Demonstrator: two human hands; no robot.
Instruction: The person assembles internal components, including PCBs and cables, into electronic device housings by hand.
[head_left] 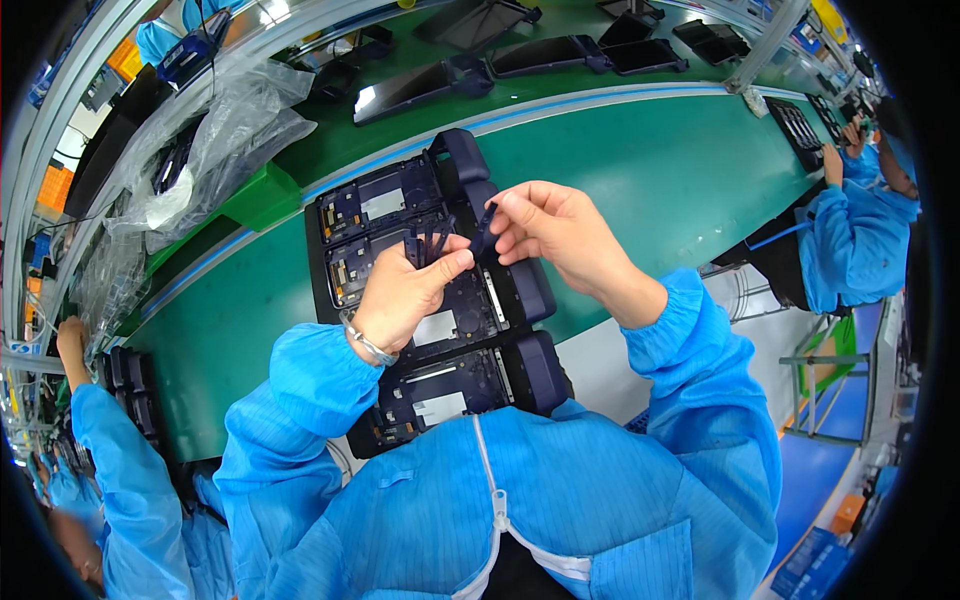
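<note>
Over a row of opened dark device housings (445,385), both my hands are raised close together. My left hand (405,295) is closed around several small dark strip-like parts (428,247), which stick up past the fingers. Pinched between the thumb and fingers of my right hand (562,235) is a dark, narrow part (485,226), just right of those strips. The parts' exact kind is too small to make out. Circuit boards, orange pieces and white labels show inside the housings; each has a thick dark block on its right side. My hands hide some of the middle housings.
A green bench (620,170) runs left to right. Behind it, a green belt (540,90) carries several dark handheld devices (425,85). Clear plastic wrap (230,130) and a green bin (255,205) are at the left. Co-workers in blue work at right (850,235) and left (130,480).
</note>
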